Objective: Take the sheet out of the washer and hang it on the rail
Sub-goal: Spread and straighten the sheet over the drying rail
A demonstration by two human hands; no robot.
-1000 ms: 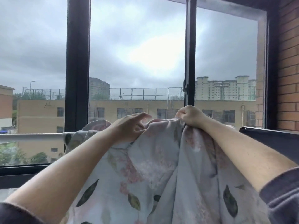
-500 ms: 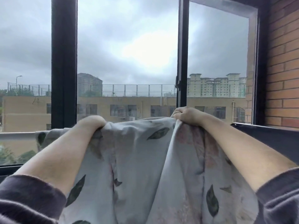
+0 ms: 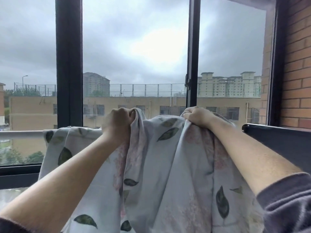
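Much of the leaf-printed sheet [image 3: 161, 165] is hanging limp, likely damp and heavy, one end draping over the white rail [image 3: 20, 134]. The left hand [image 3: 117, 123] and right hand [image 3: 196, 116] are each clenching bunched top folds, probably the surest hold.

Readable text: none that I can make out on my feed.
Sheet [image 3: 159, 165]: printed with leaves and pale blossoms; I read no lettering on it.
Tan building [image 3: 134, 102], middle of the frame beyond the glass: a thin dark mark [image 3: 42, 102] sits on its wall at the middle left, too small and blurred for me to tell whether it is a letter, a number or neither.
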